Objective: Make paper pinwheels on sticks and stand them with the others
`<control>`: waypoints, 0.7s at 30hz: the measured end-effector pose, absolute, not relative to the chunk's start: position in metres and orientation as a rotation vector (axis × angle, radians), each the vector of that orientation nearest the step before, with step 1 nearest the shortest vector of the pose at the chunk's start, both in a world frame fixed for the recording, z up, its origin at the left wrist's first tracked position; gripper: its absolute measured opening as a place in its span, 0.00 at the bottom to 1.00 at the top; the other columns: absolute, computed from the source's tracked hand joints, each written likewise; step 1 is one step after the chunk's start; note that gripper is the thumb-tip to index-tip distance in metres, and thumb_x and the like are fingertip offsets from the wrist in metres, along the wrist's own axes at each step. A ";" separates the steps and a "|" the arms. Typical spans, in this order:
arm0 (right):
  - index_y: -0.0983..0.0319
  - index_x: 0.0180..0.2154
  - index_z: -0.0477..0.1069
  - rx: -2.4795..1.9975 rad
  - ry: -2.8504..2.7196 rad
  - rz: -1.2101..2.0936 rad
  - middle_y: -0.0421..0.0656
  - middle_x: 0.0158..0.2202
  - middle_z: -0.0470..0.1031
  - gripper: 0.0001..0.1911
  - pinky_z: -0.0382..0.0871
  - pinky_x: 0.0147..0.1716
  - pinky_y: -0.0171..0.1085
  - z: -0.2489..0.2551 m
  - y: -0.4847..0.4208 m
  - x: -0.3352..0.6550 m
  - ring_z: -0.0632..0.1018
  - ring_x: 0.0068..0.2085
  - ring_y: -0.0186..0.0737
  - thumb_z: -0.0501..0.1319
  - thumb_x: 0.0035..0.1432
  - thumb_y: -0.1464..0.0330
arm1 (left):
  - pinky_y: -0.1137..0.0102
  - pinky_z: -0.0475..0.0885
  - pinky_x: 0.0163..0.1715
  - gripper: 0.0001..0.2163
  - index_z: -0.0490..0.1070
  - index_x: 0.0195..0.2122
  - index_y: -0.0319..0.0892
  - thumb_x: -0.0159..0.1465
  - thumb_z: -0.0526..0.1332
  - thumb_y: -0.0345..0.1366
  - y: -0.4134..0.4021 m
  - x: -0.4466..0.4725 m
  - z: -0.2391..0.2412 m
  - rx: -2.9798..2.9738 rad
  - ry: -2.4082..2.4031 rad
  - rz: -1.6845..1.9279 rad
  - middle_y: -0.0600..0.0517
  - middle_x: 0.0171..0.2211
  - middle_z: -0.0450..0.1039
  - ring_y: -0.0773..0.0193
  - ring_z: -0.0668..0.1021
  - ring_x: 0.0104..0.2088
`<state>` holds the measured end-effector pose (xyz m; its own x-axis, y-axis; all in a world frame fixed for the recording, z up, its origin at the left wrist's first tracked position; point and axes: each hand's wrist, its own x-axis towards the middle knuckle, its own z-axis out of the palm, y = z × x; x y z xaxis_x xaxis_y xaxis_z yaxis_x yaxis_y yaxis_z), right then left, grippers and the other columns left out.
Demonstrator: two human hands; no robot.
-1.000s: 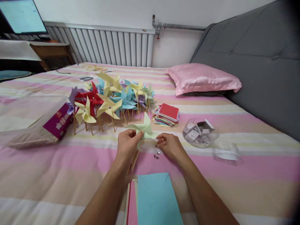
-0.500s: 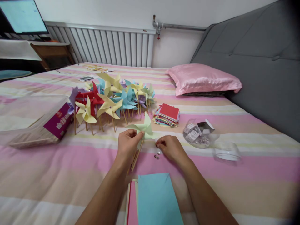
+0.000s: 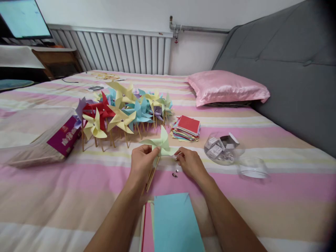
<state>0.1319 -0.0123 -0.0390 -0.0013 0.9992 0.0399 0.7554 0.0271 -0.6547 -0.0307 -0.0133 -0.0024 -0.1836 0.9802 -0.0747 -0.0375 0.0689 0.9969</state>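
Pale green on the near pinwheel [image 3: 162,144]; red, yellow, blue and purple on the left pinwheels [image 3: 138,112]. Striped in pink, beige, white and yellow across the bedspread [image 3: 288,203]. Pink on the far pillow [image 3: 228,86].

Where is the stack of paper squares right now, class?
In the head view, the stack of paper squares lies just right of the pinwheel cluster, beyond the right hand.

Soft, even light; dark, blurred right edge.
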 end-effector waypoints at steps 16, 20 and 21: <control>0.56 0.32 0.77 -1.959 -2.039 0.408 0.43 0.34 0.79 0.11 0.59 0.31 0.36 -0.028 -0.022 0.126 0.77 0.39 0.45 0.57 0.52 0.73 | 0.76 0.52 0.17 0.12 0.66 0.16 0.37 0.47 0.66 0.38 -0.013 -0.031 -0.002 1.082 1.371 1.302 0.58 0.14 0.60 0.74 0.59 0.17; 0.58 0.29 0.76 -1.926 -1.983 0.413 0.45 0.32 0.79 0.10 0.60 0.31 0.36 -0.026 -0.021 0.134 0.76 0.37 0.45 0.57 0.51 0.75 | 0.76 0.52 0.17 0.12 0.66 0.16 0.37 0.48 0.66 0.38 -0.013 -0.032 -0.002 1.086 1.360 1.304 0.59 0.14 0.58 0.75 0.59 0.17; 0.59 0.29 0.76 -1.873 -1.936 0.446 0.45 0.31 0.79 0.09 0.61 0.32 0.36 -0.025 -0.020 0.137 0.76 0.36 0.44 0.57 0.50 0.74 | 0.76 0.52 0.17 0.13 0.65 0.16 0.37 0.48 0.66 0.38 -0.013 -0.032 -0.002 1.085 1.353 1.309 0.59 0.13 0.58 0.75 0.58 0.17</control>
<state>0.1365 -0.0197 -0.0250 -0.0149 0.9975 0.0685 0.8669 0.0470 -0.4963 -0.0316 -0.0129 -0.0024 -0.1757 0.9835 -0.0420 -0.0090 0.0411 0.9991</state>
